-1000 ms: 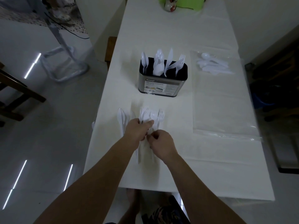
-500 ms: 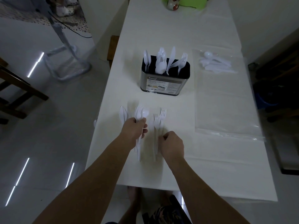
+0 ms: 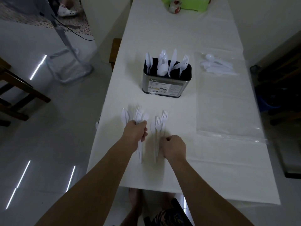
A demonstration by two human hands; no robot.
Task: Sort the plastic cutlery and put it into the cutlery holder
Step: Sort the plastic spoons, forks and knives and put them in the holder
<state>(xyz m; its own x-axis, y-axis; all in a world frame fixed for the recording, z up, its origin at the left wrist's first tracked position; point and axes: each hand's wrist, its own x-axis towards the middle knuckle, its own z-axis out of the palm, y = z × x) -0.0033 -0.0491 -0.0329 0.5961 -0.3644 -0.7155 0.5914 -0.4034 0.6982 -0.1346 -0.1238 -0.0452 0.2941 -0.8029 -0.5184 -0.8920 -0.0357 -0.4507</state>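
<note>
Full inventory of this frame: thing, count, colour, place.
cutlery holder: 1, steel with black top, table centre, white cutlery standing in it
held bunch of cutlery: several pieces, white, in left hand
forks on table: about two plus another piece, white, beside right hand
loose pieces: a few, white, left of held bunch
bagged cutlery: several, white, far end of clear plastic bag at right
table: 1, white cover
green container: 1, far end
left hand: grips bunch
right hand: curled at fork handles; grip unclear
</note>
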